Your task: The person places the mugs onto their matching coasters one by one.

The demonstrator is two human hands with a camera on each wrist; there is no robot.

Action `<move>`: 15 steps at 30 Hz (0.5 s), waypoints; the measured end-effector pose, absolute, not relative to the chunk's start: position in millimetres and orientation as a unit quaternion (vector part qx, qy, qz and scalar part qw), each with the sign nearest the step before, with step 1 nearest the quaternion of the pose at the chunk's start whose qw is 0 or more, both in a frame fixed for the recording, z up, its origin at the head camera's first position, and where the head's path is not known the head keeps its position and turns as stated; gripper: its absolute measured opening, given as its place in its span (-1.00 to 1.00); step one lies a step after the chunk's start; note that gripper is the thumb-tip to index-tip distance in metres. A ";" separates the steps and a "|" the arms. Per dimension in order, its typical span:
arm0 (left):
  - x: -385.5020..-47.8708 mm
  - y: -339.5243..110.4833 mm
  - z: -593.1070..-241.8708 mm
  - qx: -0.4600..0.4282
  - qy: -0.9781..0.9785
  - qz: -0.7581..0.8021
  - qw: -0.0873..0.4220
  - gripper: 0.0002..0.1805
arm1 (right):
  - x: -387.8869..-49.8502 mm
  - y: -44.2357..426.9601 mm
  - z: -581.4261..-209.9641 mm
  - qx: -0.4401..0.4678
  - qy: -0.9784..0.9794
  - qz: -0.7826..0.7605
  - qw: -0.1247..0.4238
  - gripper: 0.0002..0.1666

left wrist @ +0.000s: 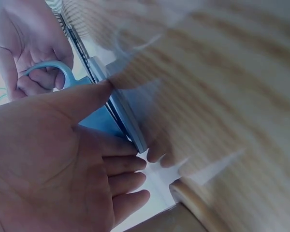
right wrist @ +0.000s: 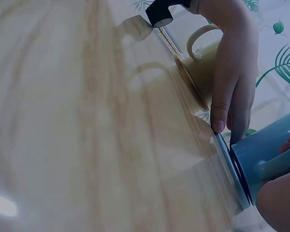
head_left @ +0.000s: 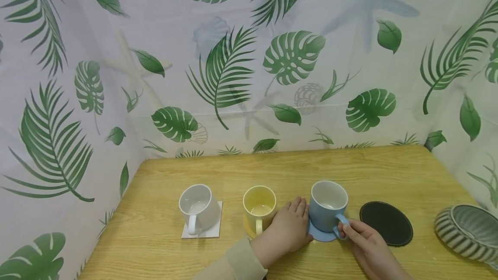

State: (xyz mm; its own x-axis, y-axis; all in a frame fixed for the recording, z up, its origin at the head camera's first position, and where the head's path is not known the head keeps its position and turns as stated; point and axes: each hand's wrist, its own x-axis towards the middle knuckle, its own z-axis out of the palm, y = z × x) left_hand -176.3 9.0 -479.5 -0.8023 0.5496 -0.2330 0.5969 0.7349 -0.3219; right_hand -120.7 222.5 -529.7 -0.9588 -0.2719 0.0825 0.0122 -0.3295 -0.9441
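While my left hand (head_left: 289, 230) reached out with its fingers straight in the head view, gripping nothing, my right hand (head_left: 363, 241) pinched the handle (head_left: 344, 219) of the blue mug (head_left: 324, 213). That mug stood upright over the round blue coaster (head_left: 323, 236), whose left edge my left hand touched. Just left of that hand was the yellow mug (head_left: 260, 204) on its yellow coaster (head_left: 247, 228), and farther left the white mug (head_left: 204, 215) on a square white coaster (head_left: 213, 230). Right of the blue mug lay a black coaster (head_left: 386, 224), with a striped cup (head_left: 455, 232) near the right edge. All of it was on the wood-grained table (head_left: 136, 245), with leaf-patterned cloth (head_left: 233, 7) behind.

From my left wrist I saw my left palm, its fingers spread a little, the thumb against the rim of the blue coaster. Beyond it, my right fingers curled through the mug's handle.

From my right wrist the blue mug leaned across the right side of the view, my own fingertips partly cut off at the edge. Between mug and coaster ran a thin dark line; I couldn't tell whether they fully touched. My left thumb met the coaster's edge, and the yellow mug showed behind that hand.
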 end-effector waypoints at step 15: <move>-173.7 11.1 -477.6 0.285 0.936 -0.198 0.060 -0.10 | -122.2 218.7 -521.5 -0.158 0.588 -0.778 0.157 -0.46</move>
